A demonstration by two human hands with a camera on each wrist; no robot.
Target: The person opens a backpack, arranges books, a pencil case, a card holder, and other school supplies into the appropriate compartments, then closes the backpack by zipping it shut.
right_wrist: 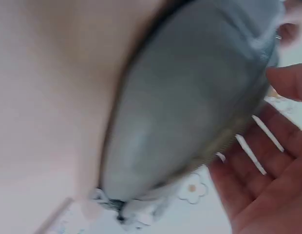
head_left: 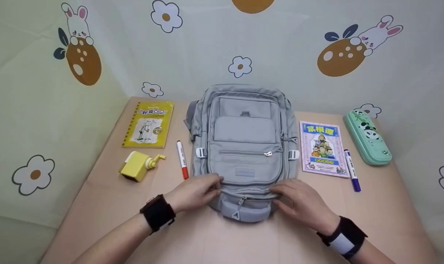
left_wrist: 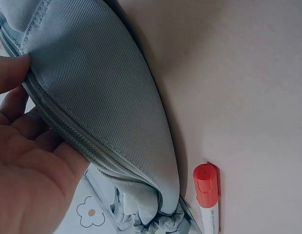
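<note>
A grey backpack [head_left: 247, 130] lies front up on the table, its top end and carry handle towards me. My left hand [head_left: 198, 192] pinches the zipped edge [left_wrist: 73, 134] near the top, thumb on the near side and fingers behind it. At the opposite side of the top, my right hand [head_left: 302, 201] touches the backpack with fairly straight fingers [right_wrist: 268, 161]; its wrist view is blurred. A zipper pull [head_left: 236, 214] with a triangular tab hangs over the handle between the hands. What is inside the backpack is hidden.
On the left are a yellow spiral notebook [head_left: 148, 124], a yellow pencil sharpener [head_left: 135, 167] with a crank and a red-capped marker [head_left: 182, 159]. On the right lie a pink-bordered book [head_left: 323, 148], a purple-capped marker [head_left: 352, 170] and a green panda pencil case [head_left: 367, 137]. Patterned cloth surrounds the table.
</note>
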